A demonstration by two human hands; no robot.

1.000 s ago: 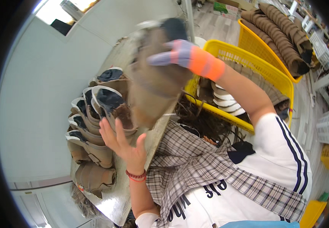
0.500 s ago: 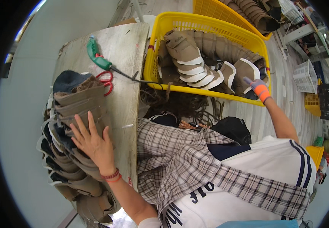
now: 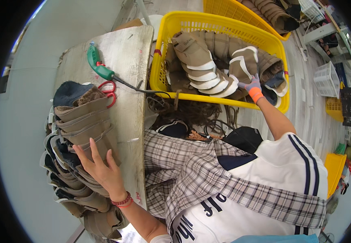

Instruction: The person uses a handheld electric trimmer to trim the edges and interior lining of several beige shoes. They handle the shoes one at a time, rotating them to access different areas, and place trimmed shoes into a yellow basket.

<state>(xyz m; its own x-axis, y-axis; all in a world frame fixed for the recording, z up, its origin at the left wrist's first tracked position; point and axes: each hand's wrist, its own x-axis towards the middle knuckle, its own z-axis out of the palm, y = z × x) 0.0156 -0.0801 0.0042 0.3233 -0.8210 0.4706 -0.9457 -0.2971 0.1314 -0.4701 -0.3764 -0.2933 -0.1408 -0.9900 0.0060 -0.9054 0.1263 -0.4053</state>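
My left hand (image 3: 100, 168), bare with fingers spread, is over a stack of brown boot uppers (image 3: 88, 127) with dark linings on the left of the table. It holds nothing; whether it touches the stack is hard to tell. My right hand (image 3: 251, 87), in a grey glove with an orange cuff, reaches into a yellow basket (image 3: 220, 100). Its fingers close on a brown boot upper (image 3: 242, 60) with white edging, tilted up among others. To its left lies an overlapping row of similar uppers (image 3: 201, 67).
On the wooden table (image 3: 133, 101) lie a green corded tool (image 3: 98, 65) and red-handled scissors (image 3: 109, 94). Dark scraps (image 3: 187, 109) lie below the basket's near side. Another yellow basket (image 3: 224, 12) stands behind, and a white crate (image 3: 326, 81) is at right.
My right hand has moved left within the basket, and the boot upper in it is now raised and tilted. My left hand has slid slightly nearer me along the stack.
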